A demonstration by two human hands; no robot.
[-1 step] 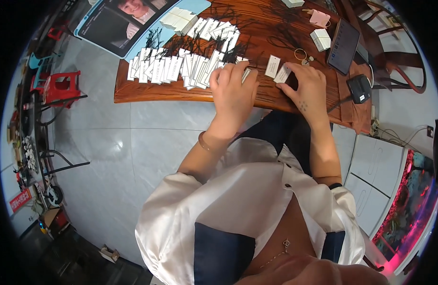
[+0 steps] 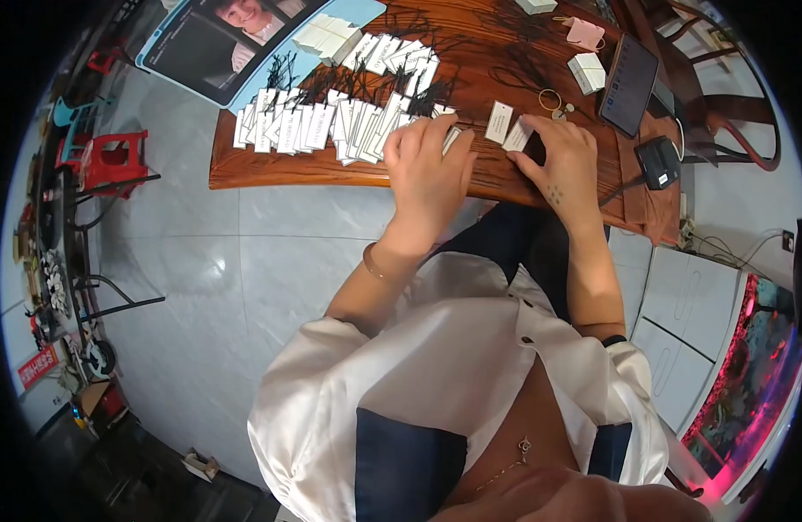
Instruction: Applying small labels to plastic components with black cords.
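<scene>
White hang tags with black cords lie fanned in overlapping rows along the table's front edge. Over the right end of that row rests my left hand, its fingers bent but apart and touching the tags; nothing shows gripped in it. My right hand has thumb and forefinger on the two ends of a single white tag. Just left of this one, another tag lies flat on the wood, close beside it. Loose black cords are strewn farther back.
The wooden table also bears a blue-framed screen, a stack of white cards, a smaller card stack, a gold ring-shaped item, a phone and a black box. A red stool stands left.
</scene>
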